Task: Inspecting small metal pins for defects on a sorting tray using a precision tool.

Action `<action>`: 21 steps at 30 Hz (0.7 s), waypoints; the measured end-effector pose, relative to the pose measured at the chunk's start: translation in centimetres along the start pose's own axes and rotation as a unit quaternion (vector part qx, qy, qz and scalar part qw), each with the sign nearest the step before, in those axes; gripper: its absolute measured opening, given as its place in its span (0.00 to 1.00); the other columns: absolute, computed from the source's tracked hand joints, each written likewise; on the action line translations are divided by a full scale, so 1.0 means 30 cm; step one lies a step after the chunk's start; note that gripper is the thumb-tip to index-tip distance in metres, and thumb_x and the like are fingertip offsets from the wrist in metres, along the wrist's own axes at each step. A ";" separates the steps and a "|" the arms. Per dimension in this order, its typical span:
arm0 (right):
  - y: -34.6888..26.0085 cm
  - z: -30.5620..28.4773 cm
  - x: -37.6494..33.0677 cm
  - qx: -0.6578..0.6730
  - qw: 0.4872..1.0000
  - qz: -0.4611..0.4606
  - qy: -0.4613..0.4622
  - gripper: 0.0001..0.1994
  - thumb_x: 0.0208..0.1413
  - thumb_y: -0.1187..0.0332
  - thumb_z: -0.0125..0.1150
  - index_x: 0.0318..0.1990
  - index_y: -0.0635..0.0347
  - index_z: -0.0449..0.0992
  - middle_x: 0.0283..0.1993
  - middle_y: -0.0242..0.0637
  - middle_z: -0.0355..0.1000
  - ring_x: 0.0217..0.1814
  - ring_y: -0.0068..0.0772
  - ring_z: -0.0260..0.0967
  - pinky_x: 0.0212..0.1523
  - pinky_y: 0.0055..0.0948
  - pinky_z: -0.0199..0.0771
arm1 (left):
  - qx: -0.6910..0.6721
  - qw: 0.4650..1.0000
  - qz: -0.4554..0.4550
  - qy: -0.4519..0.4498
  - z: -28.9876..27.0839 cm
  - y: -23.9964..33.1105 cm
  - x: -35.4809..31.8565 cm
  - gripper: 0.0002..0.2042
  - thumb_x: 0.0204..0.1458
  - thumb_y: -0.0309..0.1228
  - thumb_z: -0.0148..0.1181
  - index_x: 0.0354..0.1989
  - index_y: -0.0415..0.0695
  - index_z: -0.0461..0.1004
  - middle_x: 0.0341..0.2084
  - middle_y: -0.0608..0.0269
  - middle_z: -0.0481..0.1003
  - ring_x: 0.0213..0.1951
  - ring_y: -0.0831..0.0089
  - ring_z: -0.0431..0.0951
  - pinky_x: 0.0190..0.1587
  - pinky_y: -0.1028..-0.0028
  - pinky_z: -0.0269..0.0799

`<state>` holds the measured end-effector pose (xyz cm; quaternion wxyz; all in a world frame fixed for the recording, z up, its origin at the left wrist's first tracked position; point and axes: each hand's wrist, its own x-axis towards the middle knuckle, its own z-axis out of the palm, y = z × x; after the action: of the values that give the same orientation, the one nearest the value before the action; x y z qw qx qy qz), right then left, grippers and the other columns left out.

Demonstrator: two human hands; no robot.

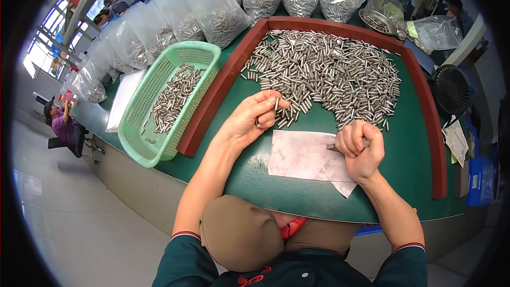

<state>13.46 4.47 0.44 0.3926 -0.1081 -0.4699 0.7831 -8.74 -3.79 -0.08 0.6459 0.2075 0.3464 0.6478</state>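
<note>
Brown cap (241, 234) nearest; my left hand (252, 118) pinches one metal pin (277, 103), right hand (361, 150) clenches grey tool (331, 148) (mostly hidden). I'd pinch lightly.

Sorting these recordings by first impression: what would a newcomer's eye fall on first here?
The big heap of shiny metal pins across the green table, inside a dark red border. Left of that border, a mint-green basket holds more pins. At the heap's near edge, the left hand pinches a single pin.
</note>
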 end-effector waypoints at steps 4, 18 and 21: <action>0.000 -0.002 0.000 -0.004 1.000 0.002 0.001 0.18 0.51 0.62 0.35 0.10 0.53 0.50 0.07 0.25 0.43 0.10 0.18 0.35 0.14 0.22 0.40 | 0.037 0.999 0.012 0.009 0.022 -0.007 -0.001 0.07 0.51 0.27 0.52 0.38 0.40 0.69 0.27 0.61 0.72 0.16 0.88 0.54 0.19 0.88 0.53; 0.004 0.001 -0.003 0.034 0.999 0.013 0.018 0.17 0.49 0.64 0.36 0.11 0.55 0.51 0.09 0.27 0.45 0.11 0.18 0.36 0.15 0.22 0.40 | -0.039 0.999 -0.007 -0.001 -0.002 -0.011 0.001 0.04 0.51 0.29 0.53 0.31 0.43 0.68 0.25 0.64 0.71 0.15 0.88 0.54 0.19 0.87 0.51; 0.003 0.003 -0.004 0.036 0.999 0.013 0.018 0.17 0.49 0.64 0.35 0.11 0.55 0.51 0.08 0.27 0.45 0.11 0.18 0.36 0.15 0.22 0.40 | -0.072 0.997 -0.006 -0.019 -0.007 -0.014 0.004 0.04 0.50 0.27 0.52 0.34 0.43 0.68 0.26 0.64 0.71 0.17 0.87 0.55 0.20 0.87 0.52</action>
<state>13.45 4.31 0.39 0.3945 -0.1142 -0.4332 0.8023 -8.60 -3.75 -0.52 0.6693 0.1711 0.2877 0.6633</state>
